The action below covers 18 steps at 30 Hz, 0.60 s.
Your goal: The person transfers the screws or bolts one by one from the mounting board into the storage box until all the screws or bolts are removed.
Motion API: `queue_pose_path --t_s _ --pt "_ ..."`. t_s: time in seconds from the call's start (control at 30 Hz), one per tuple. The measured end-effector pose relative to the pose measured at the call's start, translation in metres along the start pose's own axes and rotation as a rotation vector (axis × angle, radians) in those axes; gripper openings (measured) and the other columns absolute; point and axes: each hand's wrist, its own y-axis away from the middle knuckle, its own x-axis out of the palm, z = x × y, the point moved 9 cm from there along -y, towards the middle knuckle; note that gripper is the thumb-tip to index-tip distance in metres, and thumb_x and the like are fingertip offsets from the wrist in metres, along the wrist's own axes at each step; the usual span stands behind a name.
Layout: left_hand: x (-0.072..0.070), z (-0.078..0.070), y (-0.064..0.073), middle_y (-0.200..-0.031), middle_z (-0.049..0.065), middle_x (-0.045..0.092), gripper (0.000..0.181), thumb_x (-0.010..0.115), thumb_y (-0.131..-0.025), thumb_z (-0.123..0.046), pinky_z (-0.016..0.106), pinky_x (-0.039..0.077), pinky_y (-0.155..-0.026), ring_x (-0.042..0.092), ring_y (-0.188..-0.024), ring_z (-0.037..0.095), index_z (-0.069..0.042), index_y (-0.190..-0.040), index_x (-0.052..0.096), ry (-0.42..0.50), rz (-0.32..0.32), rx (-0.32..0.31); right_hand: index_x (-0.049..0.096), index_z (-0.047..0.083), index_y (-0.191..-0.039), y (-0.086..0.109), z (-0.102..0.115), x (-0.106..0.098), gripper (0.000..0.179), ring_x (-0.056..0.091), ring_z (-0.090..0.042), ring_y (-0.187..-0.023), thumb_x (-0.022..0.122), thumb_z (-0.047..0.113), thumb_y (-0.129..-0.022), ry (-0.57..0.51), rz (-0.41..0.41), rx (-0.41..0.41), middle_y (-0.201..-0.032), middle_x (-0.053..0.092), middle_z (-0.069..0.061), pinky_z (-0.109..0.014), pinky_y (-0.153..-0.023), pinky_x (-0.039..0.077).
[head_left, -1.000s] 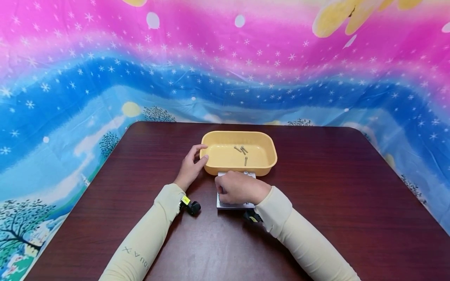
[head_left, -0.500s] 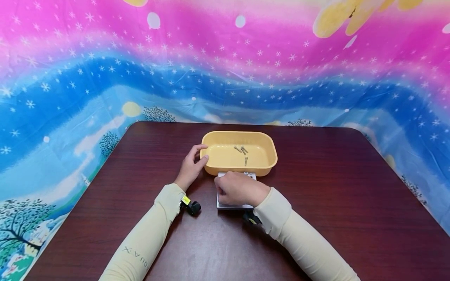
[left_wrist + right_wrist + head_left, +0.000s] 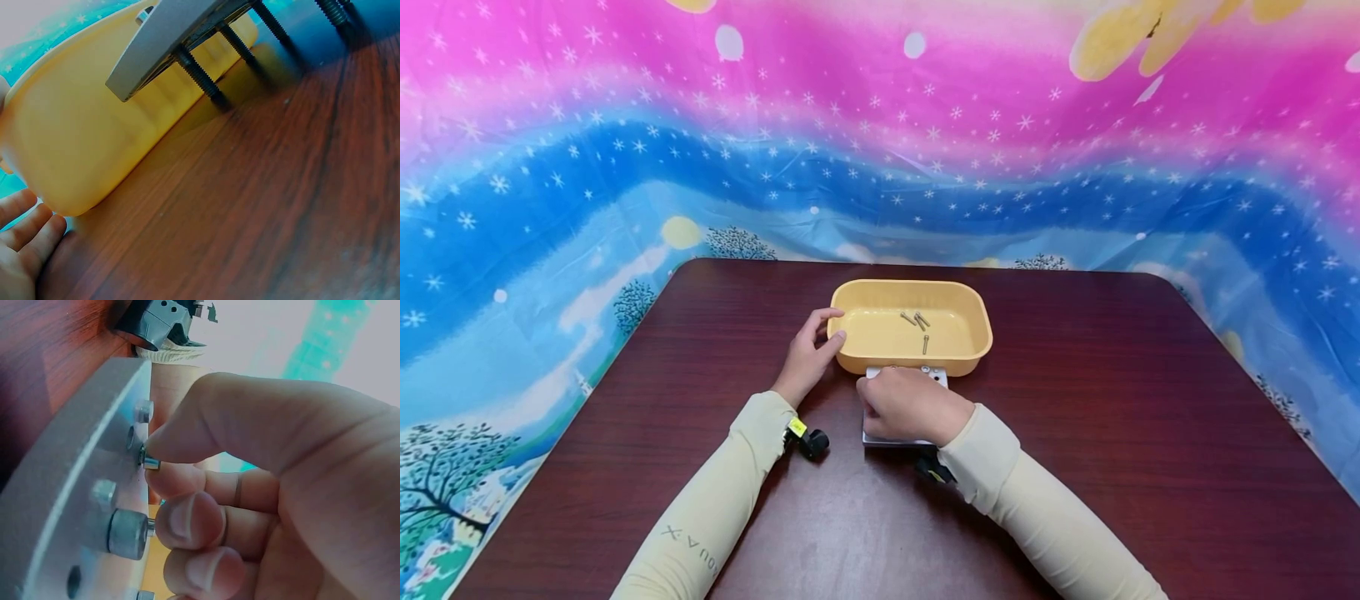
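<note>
My left hand (image 3: 808, 354) is at the left end of a yellow plastic tray (image 3: 910, 364), thumb and fingers spread at its rim. In the left wrist view, its relaxed fingers (image 3: 44, 234) touch the tray's lower corner. My right hand (image 3: 913, 404) is over a silver metal plate (image 3: 895, 444) in front of the tray. Seen from the right wrist, thumb and forefinger pinch a small bolt (image 3: 150, 463) standing in the plate's face. Other bolt heads, including a larger cylindrical one (image 3: 128, 534), surround it. Threaded shanks (image 3: 200, 75) stick out beneath the plate in the left wrist view.
Several loose bolts (image 3: 919, 321) lie on the tray floor. The dark red-brown wooden table (image 3: 1112, 400) extends to both sides. A colourful printed cloth (image 3: 880, 167) hangs behind it. Small black wrist cameras (image 3: 812, 443) sit close over the tabletop.
My right hand and wrist have shifted very slightly left and down while staying over the plate. The left hand, tray and loose bolts stay in place.
</note>
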Motion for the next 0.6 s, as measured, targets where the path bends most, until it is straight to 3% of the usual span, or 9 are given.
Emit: queue_pose_path --t_s 0.17,0.33,0.6 --pt "-0.0001 -0.0015 0.0010 -0.138 0.014 0.051 0.040 0.058 -0.096 -0.020 0.049 0.043 -0.097 0.051 -0.119 0.029 -0.017 -0.135 0.050 -0.004 -0.003 0.002 0.050 0.016 -0.068 0.0004 0.0008 0.0000 0.018 0.045 -0.008 -0.050 0.066 0.013 -0.077 0.012 -0.004 -0.001 -0.057 0.046 0.008 -0.025 -0.049 0.038" --pt "-0.0003 -0.0016 0.0012 -0.135 0.011 0.054 0.036 0.059 -0.096 -0.022 0.047 0.044 -0.096 0.053 -0.117 0.025 -0.020 -0.131 0.053 -0.014 -0.017 0.000 0.051 0.017 -0.071 0.0003 -0.0032 0.0043 0.016 0.047 -0.008 -0.053 0.065 0.014 -0.079 -0.026 0.044 0.027 -0.060 0.049 0.008 -0.025 -0.052 0.039" --pt "-0.0019 -0.0037 0.0016 -0.135 0.011 0.053 0.037 0.059 -0.096 -0.020 0.047 0.045 -0.094 0.054 -0.116 0.025 -0.016 -0.132 0.052 -0.013 -0.028 0.017 0.054 0.017 -0.075 0.0003 -0.0071 0.0076 0.014 0.050 -0.008 -0.056 0.067 0.015 -0.081 -0.064 0.095 0.062 -0.063 0.051 0.008 -0.025 -0.055 0.041"
